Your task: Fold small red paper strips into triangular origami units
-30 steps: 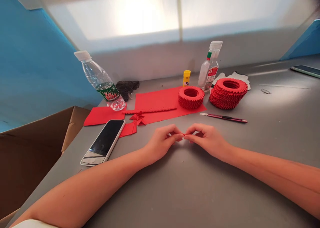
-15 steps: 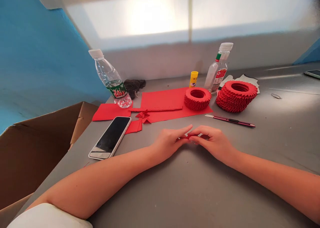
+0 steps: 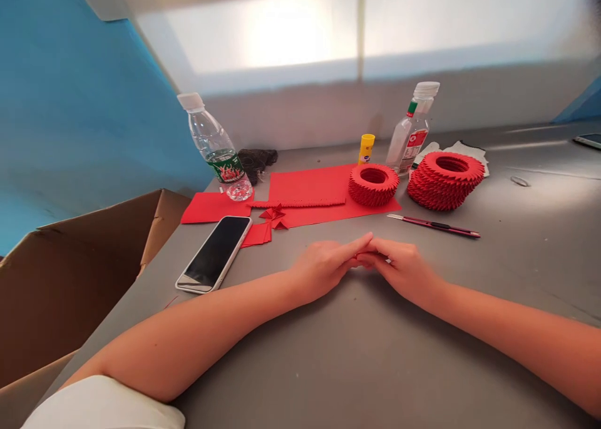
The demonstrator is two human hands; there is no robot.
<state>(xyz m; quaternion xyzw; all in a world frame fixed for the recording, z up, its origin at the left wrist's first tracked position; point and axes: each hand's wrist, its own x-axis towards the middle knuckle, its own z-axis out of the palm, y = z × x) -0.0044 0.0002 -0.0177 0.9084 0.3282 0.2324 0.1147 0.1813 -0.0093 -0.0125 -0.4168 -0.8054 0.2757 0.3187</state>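
My left hand (image 3: 323, 267) and my right hand (image 3: 407, 269) meet above the grey table, fingertips touching. Between them a small folded red paper piece (image 3: 355, 258) is pinched, mostly hidden by the fingers. Just beyond lie a red paper sheet (image 3: 305, 188), a long row of interlocked red folded pieces (image 3: 300, 203) and a few loose folded red triangles (image 3: 273, 215). A ring of folded red paper (image 3: 374, 194) rests on the sheet's right end, and a taller stack of such rings (image 3: 434, 194) stands right of it. A slim craft knife (image 3: 436, 226) lies nearer my right hand.
On the left are a phone (image 3: 216, 253), small red paper slips (image 3: 256, 235), a red paper pile (image 3: 206, 208), a water bottle (image 3: 225, 166) and a cardboard box (image 3: 84, 279). Behind stand a yellow glue stick (image 3: 367, 148) and a clear bottle (image 3: 413, 134) beside white gloves (image 3: 462, 150).
My fingers have closed in further over the red paper piece, with the left fingertips now overlapping the right. The view has shifted slightly; the other things stay in place.
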